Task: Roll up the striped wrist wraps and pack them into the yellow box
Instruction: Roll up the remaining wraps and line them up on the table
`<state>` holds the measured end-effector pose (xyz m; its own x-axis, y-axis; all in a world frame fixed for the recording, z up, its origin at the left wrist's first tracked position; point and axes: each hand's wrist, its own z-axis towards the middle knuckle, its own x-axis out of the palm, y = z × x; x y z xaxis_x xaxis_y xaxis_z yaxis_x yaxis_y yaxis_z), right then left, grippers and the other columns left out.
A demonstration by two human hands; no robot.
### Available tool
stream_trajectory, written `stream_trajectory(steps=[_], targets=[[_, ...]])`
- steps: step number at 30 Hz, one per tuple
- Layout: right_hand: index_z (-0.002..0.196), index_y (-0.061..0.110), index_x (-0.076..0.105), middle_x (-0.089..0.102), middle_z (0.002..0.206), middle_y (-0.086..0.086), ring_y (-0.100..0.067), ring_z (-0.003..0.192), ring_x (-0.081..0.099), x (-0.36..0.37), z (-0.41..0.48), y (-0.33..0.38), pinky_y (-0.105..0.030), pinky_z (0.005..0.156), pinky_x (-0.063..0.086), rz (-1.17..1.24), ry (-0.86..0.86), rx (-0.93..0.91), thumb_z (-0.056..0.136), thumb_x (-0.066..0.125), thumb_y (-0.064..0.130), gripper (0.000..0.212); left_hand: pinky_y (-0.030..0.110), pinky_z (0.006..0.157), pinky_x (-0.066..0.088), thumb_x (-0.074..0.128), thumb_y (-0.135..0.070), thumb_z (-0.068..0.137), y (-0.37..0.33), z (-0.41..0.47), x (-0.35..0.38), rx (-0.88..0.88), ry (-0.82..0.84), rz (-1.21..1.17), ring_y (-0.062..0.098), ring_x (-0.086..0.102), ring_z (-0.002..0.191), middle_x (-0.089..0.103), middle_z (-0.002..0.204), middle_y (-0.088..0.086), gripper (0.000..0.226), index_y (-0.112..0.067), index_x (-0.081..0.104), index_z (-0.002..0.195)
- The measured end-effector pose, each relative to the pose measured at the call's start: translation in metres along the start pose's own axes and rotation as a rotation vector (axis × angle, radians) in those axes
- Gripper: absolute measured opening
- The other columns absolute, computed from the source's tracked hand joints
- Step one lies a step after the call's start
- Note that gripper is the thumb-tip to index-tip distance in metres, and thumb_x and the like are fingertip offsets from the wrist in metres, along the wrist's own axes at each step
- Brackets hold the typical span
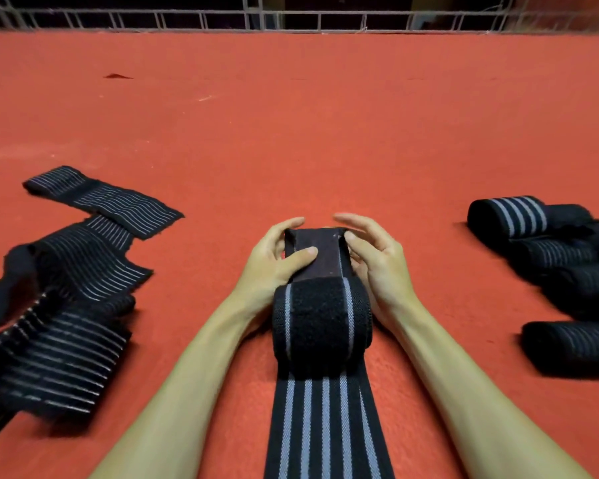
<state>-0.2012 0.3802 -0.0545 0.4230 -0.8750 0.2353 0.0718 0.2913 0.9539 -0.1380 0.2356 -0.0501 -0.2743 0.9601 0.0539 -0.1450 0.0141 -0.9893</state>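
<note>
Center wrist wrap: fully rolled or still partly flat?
Partly rolled. Both hands, left hand and right hand, hold the wrist wrap at its roll; a striped tail lies flat on the red surface.

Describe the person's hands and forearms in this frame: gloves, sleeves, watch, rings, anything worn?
Nothing worn that shows. The left hand and right hand are bare, no gloves, and no rings on the visible fingers. Both forearms are uncovered down to the bottom edge of the picture, so no sleeves are in view. No watch, bracelet or strap on either wrist. Nails look short and unpainted.
</note>
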Motion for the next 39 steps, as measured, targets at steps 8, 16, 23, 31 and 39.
stream_trajectory(steps=[8,16,23,31,39], targets=[[0.095,0.015,0.068,0.070,0.087,0.003,-0.009,0.073,0.062,0.006,-0.003,0.006,-0.020,0.063,0.050,-0.144,-0.003,0.067,0.093,0.054,0.039,0.028,0.019,0.080,0.050,0.077,0.010,0.072,0.000,-0.003,-0.003,0.206,-0.039,0.114,0.003,0.063,0.093,0.067,0.098,-0.008,0.040,-0.014,0.063,0.101],[0.089,0.009,0.065,0.067,0.085,-0.004,-0.012,0.074,0.060,0.003,-0.009,0.009,-0.023,0.066,0.049,-0.046,0.081,0.047,0.083,0.071,0.012,0.008,0.015,0.059,0.046,0.058,0.022,0.075,-0.010,-0.009,0.003,0.069,-0.034,0.006,0.001,0.056,0.065,0.065,0.073,-0.015,0.044,-0.015,0.065,0.099],[0.086,0.009,0.066,0.072,0.100,-0.002,-0.013,0.091,0.066,-0.004,-0.006,0.005,-0.030,0.081,0.054,0.063,0.093,0.067,0.066,0.079,0.006,0.023,0.018,0.070,0.054,0.068,-0.022,0.084,-0.011,-0.012,0.005,-0.202,0.113,-0.198,0.009,0.068,0.086,0.069,0.104,0.004,0.042,-0.015,0.056,0.124],[0.098,0.010,0.067,0.069,0.115,-0.003,-0.016,0.103,0.064,-0.008,-0.005,0.002,-0.032,0.089,0.053,-0.013,0.145,-0.001,0.070,0.078,0.000,0.032,0.019,0.075,0.053,0.060,-0.012,0.091,-0.005,-0.009,0.001,-0.118,-0.012,-0.116,0.009,0.066,0.093,0.065,0.114,0.006,0.037,-0.012,0.050,0.127],[0.120,0.007,0.059,0.067,0.117,-0.017,-0.027,0.104,0.064,0.007,-0.006,0.004,-0.041,0.095,0.050,0.063,0.037,0.131,0.092,0.056,0.038,0.042,0.019,0.082,0.049,0.065,0.010,0.082,-0.005,-0.007,-0.002,0.162,-0.017,-0.066,0.006,0.060,0.095,0.063,0.103,-0.001,0.037,-0.016,0.058,0.108]])
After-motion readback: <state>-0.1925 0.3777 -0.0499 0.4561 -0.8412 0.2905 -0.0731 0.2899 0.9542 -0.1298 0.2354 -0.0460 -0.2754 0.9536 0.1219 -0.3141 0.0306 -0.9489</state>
